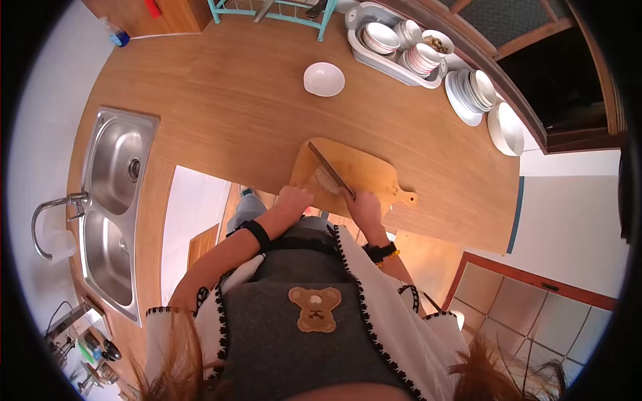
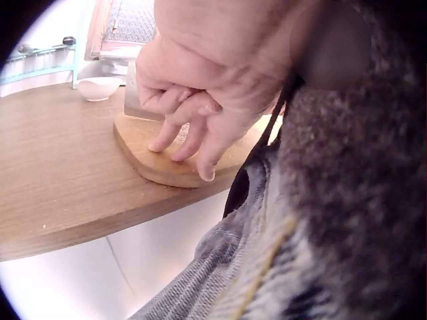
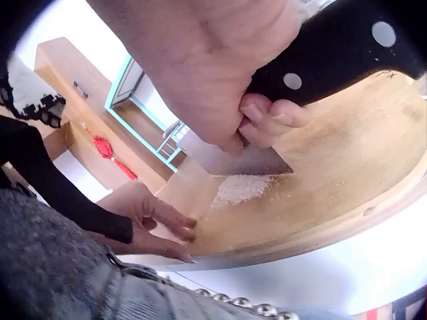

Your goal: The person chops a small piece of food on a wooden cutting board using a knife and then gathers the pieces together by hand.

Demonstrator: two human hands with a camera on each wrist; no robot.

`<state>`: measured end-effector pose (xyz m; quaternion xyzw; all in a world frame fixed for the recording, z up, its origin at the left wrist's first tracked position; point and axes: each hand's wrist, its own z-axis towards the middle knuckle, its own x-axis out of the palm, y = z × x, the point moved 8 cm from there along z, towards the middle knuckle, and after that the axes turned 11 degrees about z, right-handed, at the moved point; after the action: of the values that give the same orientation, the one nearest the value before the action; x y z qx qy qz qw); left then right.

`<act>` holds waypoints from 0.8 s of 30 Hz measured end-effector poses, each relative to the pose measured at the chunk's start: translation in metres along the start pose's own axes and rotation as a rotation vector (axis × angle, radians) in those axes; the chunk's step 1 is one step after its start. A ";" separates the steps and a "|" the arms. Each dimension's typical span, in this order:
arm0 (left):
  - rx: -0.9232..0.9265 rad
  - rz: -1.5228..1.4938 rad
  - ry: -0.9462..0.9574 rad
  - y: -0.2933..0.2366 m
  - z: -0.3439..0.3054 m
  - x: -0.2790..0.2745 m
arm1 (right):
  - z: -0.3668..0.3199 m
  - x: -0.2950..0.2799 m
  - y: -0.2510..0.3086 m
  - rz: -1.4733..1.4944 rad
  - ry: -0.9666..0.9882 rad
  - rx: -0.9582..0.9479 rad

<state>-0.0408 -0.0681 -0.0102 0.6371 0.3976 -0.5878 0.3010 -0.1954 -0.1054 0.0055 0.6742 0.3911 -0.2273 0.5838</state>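
Observation:
On the wooden cutting board (image 1: 374,175) at the counter's front edge lies a patch of finely chopped whitish bits (image 3: 243,189). My right hand (image 1: 366,210) grips the black riveted handle (image 3: 327,57) of a cleaver, fingers curled round it. The cleaver's broad blade (image 1: 326,164) stands on edge over the board, right beside the bits, its tip pointing away to the left. My left hand (image 1: 294,200) rests at the board's near left corner. Its fingertips (image 2: 208,175) touch the wood, apart from the blade, as the left wrist view shows.
A white bowl (image 1: 324,79) stands beyond the board. At the back right are a dish tub (image 1: 394,70) full of bowls, stacked plates (image 1: 461,100) and a large white bowl (image 1: 506,130). A turquoise rack (image 1: 267,12) stands at the back, a double sink (image 1: 110,154) at left.

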 end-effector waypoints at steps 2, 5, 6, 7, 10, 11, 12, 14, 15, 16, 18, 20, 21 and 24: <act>-0.046 0.059 0.008 0.006 0.002 -0.003 | 0.003 -0.001 0.004 0.013 -0.025 -0.039; -0.020 0.055 0.001 0.005 0.001 -0.003 | 0.001 -0.007 0.005 0.043 -0.041 0.003; -0.016 0.052 -0.001 0.002 0.003 -0.003 | 0.001 -0.008 0.001 0.039 -0.043 0.006; -0.023 0.048 0.005 0.000 0.002 -0.002 | 0.000 -0.007 -0.003 0.018 -0.029 0.007; -0.026 0.058 0.012 0.003 0.000 0.000 | 0.000 -0.006 -0.005 0.028 -0.034 0.004; -0.017 0.066 0.006 0.003 0.001 0.001 | 0.000 -0.007 -0.006 0.052 -0.058 0.006; -0.013 0.067 0.004 0.003 0.003 -0.001 | 0.000 -0.010 -0.005 0.051 -0.062 0.008; -0.014 0.061 0.034 0.003 0.004 -0.003 | 0.000 -0.014 -0.001 0.077 -0.061 0.014; -0.011 0.061 0.035 0.003 0.005 -0.003 | 0.000 -0.013 -0.003 0.079 -0.062 0.017; -0.021 0.060 0.050 0.003 0.005 -0.002 | 0.001 -0.008 -0.003 0.084 -0.044 -0.005; -0.027 0.058 0.065 0.003 0.006 -0.003 | 0.003 -0.003 -0.003 0.088 -0.029 -0.024; -0.023 0.062 0.079 0.002 0.005 -0.007 | 0.005 0.003 0.001 -0.035 -0.002 -0.028; -0.022 0.063 0.080 0.003 0.005 -0.005 | 0.005 0.002 0.004 -0.034 -0.002 -0.027; -0.033 0.025 0.072 0.005 0.004 -0.002 | 0.007 -0.001 0.009 0.014 -0.008 -0.001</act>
<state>-0.0384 -0.0747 -0.0094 0.6576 0.4097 -0.5540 0.3045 -0.1874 -0.1122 0.0101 0.6757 0.3841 -0.2260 0.5873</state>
